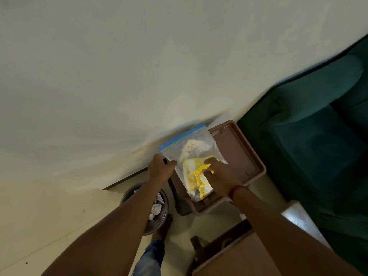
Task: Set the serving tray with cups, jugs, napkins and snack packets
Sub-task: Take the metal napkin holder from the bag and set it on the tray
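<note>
Two grips, left hand, right hand, clamped on zip bag (over tray)

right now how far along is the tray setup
Barely started. Done: nothing visibly set; the bare part of the brown tray shows no cups, jugs or napkins. In hand: the left hand and right hand grip a clear zip bag holding yellow snack packets, at the tray. Left: unpack the packets and add everything else.
</note>
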